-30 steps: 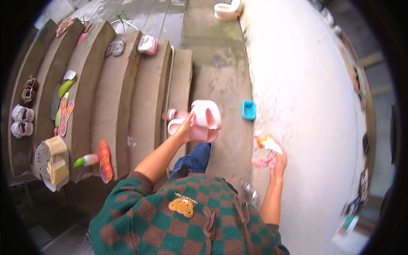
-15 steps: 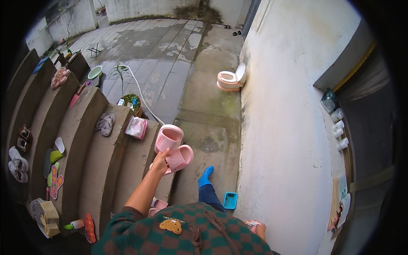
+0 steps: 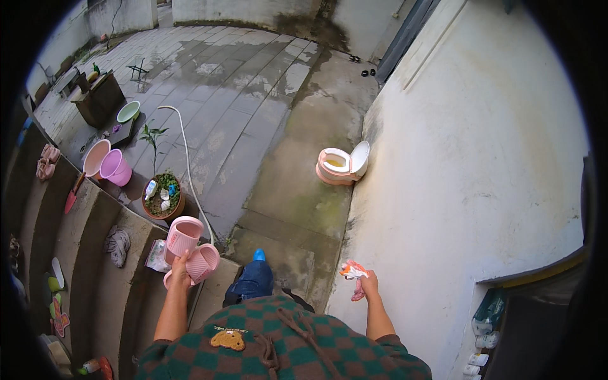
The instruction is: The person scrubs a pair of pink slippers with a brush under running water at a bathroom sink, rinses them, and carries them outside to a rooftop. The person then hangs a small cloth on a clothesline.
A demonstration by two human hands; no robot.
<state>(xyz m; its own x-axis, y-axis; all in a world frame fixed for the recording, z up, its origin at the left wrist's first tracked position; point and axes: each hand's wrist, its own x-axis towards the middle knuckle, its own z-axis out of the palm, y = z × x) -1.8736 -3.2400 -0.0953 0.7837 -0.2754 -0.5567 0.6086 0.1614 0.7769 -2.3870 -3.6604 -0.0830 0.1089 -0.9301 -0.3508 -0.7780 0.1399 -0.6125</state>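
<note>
A pair of pink slide slippers [image 3: 183, 234] is gripped in my left hand [image 3: 180, 271], with the fingers closed around them. They hang over the lower steps, in front of a clear-and-pink package [image 3: 156, 256] that they partly hide. Off to the right, beside the white wall, my right hand [image 3: 370, 284] is closed on a crumpled bundle [image 3: 354, 271] of pink, white and orange. Whether that bundle is cloth or a wrapper I cannot tell. Below my body show a jeans-covered knee [image 3: 258, 278] and the tip of a blue boot [image 3: 259, 254].
Concrete steps [image 3: 101, 221] on the left carry a grey rag [image 3: 117, 246], a red trowel [image 3: 73, 194] and several shoes. Past them stand a potted plant [image 3: 175, 206], a purple bucket [image 3: 116, 168] and a hose [image 3: 189, 158]. A child's potty [image 3: 335, 166] sits against the wall [image 3: 437, 177].
My view has shifted forward, bringing the buckets and a wooden stand into sight. My right hand has come out from beside my body with the bundle. The slippers remain in my left hand.
</note>
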